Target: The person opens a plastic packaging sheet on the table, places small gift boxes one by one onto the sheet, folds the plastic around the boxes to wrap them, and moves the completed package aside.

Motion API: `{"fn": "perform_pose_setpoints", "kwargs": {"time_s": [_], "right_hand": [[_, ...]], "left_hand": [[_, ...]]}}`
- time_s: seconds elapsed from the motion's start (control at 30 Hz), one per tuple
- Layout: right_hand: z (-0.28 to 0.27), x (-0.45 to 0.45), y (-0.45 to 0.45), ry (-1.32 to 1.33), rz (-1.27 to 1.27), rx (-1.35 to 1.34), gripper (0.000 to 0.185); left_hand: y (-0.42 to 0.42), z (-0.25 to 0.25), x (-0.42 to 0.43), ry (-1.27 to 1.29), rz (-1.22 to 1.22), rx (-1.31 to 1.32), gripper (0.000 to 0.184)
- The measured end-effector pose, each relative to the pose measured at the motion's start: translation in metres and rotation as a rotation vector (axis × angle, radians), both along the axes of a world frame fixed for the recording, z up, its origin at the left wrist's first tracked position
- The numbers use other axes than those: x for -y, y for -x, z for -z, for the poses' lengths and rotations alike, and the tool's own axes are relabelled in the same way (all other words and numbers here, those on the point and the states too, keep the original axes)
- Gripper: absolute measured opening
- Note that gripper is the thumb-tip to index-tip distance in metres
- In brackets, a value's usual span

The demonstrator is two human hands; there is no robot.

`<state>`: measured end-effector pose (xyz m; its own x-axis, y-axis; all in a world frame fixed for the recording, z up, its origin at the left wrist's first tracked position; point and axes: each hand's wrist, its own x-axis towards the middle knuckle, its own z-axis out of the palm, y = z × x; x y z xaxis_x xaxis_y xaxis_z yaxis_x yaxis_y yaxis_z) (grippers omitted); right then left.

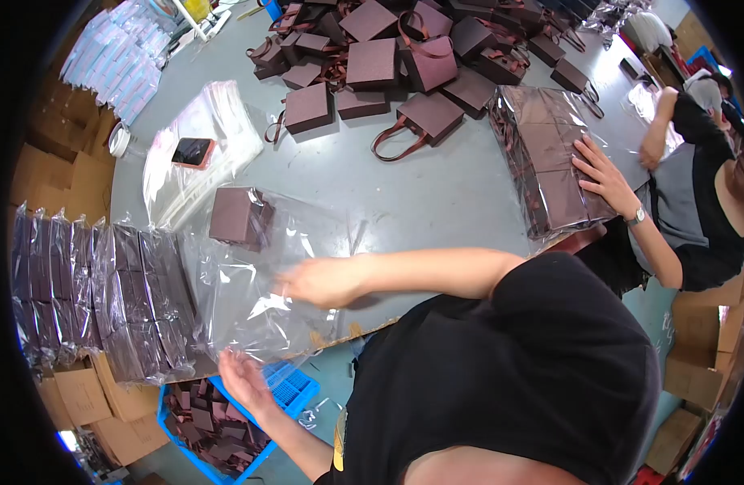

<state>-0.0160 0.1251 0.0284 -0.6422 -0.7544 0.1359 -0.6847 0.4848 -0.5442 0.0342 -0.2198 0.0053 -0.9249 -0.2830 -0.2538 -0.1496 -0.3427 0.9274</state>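
Note:
A clear plastic bag [255,299] lies spread near the table edge. A dark brown box [236,215] stands at its far end; I cannot tell whether it is inside or on the bag. My right hand [323,281] reaches across over the bag, its fingers smeared by motion, so its grip cannot be made out. At the bag's near edge is my left hand [244,381], palm up with fingers stretched out beside the plastic.
Wrapped box packs [138,299] stand at left. A phone [194,152] rests on stacked clear bags [226,113]. Ribbon-handled boxes [372,65] are heaped behind. A co-worker's hand [602,174] lies on a wrapped pack [550,153]. Below is a blue crate [174,436] of brown pieces.

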Motion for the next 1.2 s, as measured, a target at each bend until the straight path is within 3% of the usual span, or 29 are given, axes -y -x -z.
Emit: {"fn": "perform_pose_setpoints", "kwargs": {"time_s": [0.07, 0.1, 0.17, 0.2, 0.23, 0.3, 0.37, 0.47, 0.53, 0.67, 0.77, 0.8, 0.87, 0.97, 1.03, 1.1, 1.2], "right_hand": [[-0.066, -0.066, -0.018, 0.059, -0.116, 0.512, 0.046], [-0.061, -0.104, -0.025, 0.286, 0.020, 0.542, 0.050], [-0.049, -0.161, -0.030, 0.441, 0.641, 0.041, 0.055], [-0.025, -0.192, -0.014, 0.181, 0.895, -0.428, 0.057], [-0.018, -0.206, -0.010, -0.020, 1.168, -0.602, 0.059], [0.012, -0.230, -0.012, -0.190, 1.244, -0.580, 0.061], [0.039, -0.236, -0.019, -0.321, 1.224, -0.608, 0.065], [0.009, -0.213, -0.055, -0.361, 1.209, -0.379, 0.062], [-0.017, -0.210, -0.079, -0.293, 1.167, -0.243, 0.058], [-0.024, -0.226, -0.098, -0.184, 1.094, -0.203, 0.057], [-0.022, -0.231, -0.098, -0.095, 1.075, -0.040, 0.060], [-0.025, -0.233, -0.098, -0.085, 1.066, -0.009, 0.060], [-0.031, -0.238, -0.098, -0.064, 1.065, 0.034, 0.062], [-0.057, -0.246, -0.097, 0.224, 1.065, -0.012, 0.065], [-0.069, -0.244, -0.084, 0.482, 1.002, -0.141, 0.069], [-0.062, -0.231, -0.063, 0.832, 0.928, -0.204, 0.072], [-0.026, -0.206, -0.039, 1.126, 0.788, -0.111, 0.073]], "left_hand": [[0.013, -0.018, -0.007, 0.790, -0.328, -0.195, 0.028], [0.022, -0.032, -0.015, 1.182, -0.498, -0.293, 0.030], [0.041, -0.085, -0.068, 1.148, -0.432, -0.495, 0.033], [0.054, -0.107, -0.097, 1.233, -0.200, -0.589, 0.034], [0.071, -0.124, -0.127, 1.307, 0.037, -0.680, 0.036], [0.112, -0.144, -0.197, 1.412, 0.396, -0.807, 0.049], [0.173, -0.126, -0.258, 1.563, 0.549, -1.125, 0.067], [0.252, -0.095, -0.340, 1.840, 0.778, -1.056, 0.082], [0.292, -0.077, -0.374, 2.089, 0.895, -0.804, 0.086], [0.314, -0.062, -0.403, 2.185, 0.961, -0.571, 0.092], [0.305, -0.044, -0.400, 2.034, 1.023, -0.400, 0.092], [0.306, -0.029, -0.389, 1.985, 0.978, -0.568, 0.094], [0.277, -0.038, -0.378, 1.982, 1.124, -0.674, 0.093], [0.206, -0.077, -0.361, 1.751, 1.366, -0.866, 0.090], [0.161, -0.089, -0.355, 1.491, 1.471, -0.785, 0.095], [0.135, -0.076, -0.353, 1.294, 1.416, -0.780, 0.104], [0.125, -0.065, -0.346, 1.143, 1.352, -0.773, 0.106]]}}
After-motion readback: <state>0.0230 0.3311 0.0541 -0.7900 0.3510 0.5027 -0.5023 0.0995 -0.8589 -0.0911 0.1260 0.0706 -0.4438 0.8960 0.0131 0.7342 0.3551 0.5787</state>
